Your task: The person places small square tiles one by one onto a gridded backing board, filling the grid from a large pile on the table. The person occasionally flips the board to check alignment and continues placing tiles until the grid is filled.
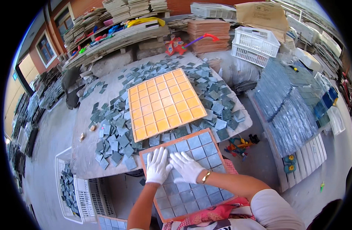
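Observation:
Both my hands wear white gloves and lie flat on a tray of blue-grey square tiles (pixel 195 194). This tray has an orange-brown rim and sits at the table's near edge, reaching toward my body. My left hand (pixel 158 166) rests on its upper left part with fingers stretched out. Beside it, my right hand (pixel 186 167) presses on the tiles, fingers pointing up and left. Beneath the palms some tiles are hidden. Just beyond, an orange-yellow grid tray (pixel 164 101) with bare square compartments lies on a spread of loose slate tiles (pixel 124 134).
A white crate (pixel 82 195) holding tiles stands at the lower left. Stacked wrapped tiles (pixel 285 111) sit on a pallet at the right. White baskets (pixel 254 44) and brown sheets (pixel 208 35) stand behind the table (pixel 84 153). Toys (pixel 239 147) lie on the floor.

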### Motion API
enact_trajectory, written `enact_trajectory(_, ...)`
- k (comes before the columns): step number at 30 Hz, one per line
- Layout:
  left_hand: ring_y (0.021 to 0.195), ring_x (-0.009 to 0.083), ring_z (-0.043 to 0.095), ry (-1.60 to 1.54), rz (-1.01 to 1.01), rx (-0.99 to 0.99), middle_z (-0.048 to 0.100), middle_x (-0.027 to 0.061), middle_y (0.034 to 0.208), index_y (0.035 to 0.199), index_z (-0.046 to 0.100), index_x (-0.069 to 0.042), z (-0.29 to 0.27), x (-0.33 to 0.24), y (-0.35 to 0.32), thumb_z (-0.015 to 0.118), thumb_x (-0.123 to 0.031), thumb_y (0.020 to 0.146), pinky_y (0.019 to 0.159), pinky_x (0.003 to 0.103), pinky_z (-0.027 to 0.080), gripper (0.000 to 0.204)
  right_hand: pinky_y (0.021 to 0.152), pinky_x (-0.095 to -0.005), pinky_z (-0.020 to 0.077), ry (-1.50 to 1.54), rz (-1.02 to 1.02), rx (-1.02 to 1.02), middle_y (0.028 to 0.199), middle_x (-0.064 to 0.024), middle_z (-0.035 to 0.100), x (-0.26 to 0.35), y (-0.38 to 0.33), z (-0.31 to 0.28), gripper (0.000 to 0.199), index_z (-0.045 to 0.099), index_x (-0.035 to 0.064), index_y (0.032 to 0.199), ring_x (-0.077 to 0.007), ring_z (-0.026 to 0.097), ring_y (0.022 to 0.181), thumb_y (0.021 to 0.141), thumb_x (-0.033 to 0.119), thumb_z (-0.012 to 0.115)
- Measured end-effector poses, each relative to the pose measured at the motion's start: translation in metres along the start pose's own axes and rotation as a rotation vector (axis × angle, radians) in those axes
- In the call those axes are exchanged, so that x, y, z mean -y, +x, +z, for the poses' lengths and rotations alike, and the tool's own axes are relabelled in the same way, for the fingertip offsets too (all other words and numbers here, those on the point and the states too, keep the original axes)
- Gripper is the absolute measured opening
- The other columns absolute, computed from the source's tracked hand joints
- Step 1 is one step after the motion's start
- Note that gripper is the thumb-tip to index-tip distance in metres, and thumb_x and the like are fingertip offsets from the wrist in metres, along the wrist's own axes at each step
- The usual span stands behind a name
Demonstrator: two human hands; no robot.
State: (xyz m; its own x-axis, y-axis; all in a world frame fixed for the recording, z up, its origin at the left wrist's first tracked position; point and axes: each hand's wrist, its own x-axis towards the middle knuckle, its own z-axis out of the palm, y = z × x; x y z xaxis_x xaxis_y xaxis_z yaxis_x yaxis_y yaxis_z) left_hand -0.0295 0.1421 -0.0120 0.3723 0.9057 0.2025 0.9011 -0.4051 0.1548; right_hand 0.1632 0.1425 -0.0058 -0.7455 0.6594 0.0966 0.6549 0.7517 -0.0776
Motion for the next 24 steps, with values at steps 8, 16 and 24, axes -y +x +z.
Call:
enact_trajectory(8, 0.136, 0.0391, 0.032, -0.012, -0.120, 0.090, 0.038, 0.0226, 0.144, 0.139, 0.039, 0.003, -0.012, -0.041, -0.110, 0.056, -0.052, 0.084, 0.113, 0.055, 0.015, 0.080, 0.114, -0.0477, 0.0176, -0.067, 0.414, -0.144, 0.143, -0.0263, 0.035, -0.085, -0.068, -0.005, 0.090, 0.042, -0.0073, 0.131, -0.0375, 0.029, 0.136, 0.077, 0.061, 0.062)
enact_trajectory(16, 0.135, 0.0373, 0.032, 0.045, -0.162, 0.080, 0.039, 0.0211, 0.143, 0.138, 0.038, 0.003, -0.012, -0.048, -0.118, 0.058, -0.055, 0.080, 0.111, 0.057, 0.018, 0.084, 0.116, -0.0474, 0.0111, -0.206, 0.415, 0.096, 0.153, -0.0243, 0.022, -0.047, -0.027, -0.006, 0.096, 0.028, -0.0030, 0.146, -0.0357, 0.018, 0.144, 0.087, 0.073, 0.030)
enact_trajectory(24, 0.135, 0.0400, 0.034, -0.075, -0.052, 0.181, 0.040, 0.0236, 0.143, 0.136, 0.042, 0.004, -0.012, -0.079, -0.188, 0.046, -0.066, 0.084, 0.111, 0.059, 0.013, 0.087, 0.114, -0.0476, 0.0201, 0.225, -0.085, 0.159, 0.144, -0.0252, 0.035, 0.025, -0.153, -0.012, 0.089, 0.040, -0.0051, 0.137, -0.0368, 0.030, 0.137, 0.078, 0.059, 0.061)
